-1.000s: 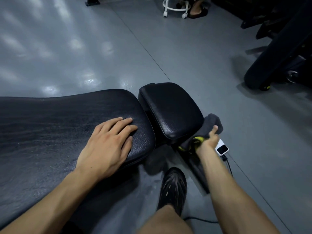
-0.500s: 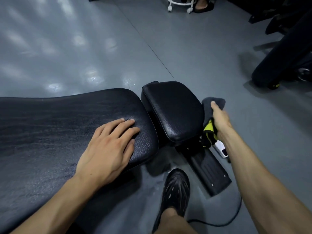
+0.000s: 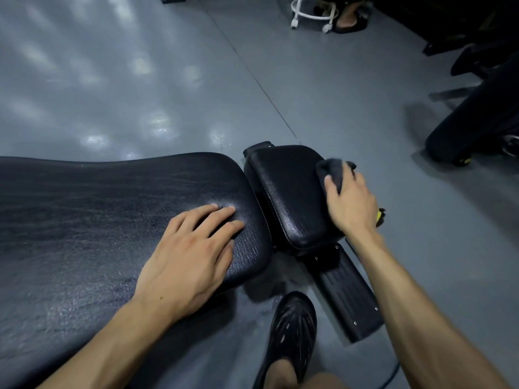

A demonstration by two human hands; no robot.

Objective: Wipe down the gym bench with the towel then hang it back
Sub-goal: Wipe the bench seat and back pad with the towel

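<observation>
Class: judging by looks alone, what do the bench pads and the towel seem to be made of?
Black padded bench pads: likely vinyl or faux leather; pebbled grain, soft sheen, rounded edges. Dark grey towel, gripped by the right hand: soft matte cloth, bunched in folds; fibre unclear.

Black bench (image 3: pixel 112 209), dark grey towel (image 3: pixel 332 171), grey floor (image 3: pixel 140 80)

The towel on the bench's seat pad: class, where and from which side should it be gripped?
Grip the towel at its bunched middle, from above and the right, as the right hand does: it lies crumpled at the seat pad's right edge.
</observation>
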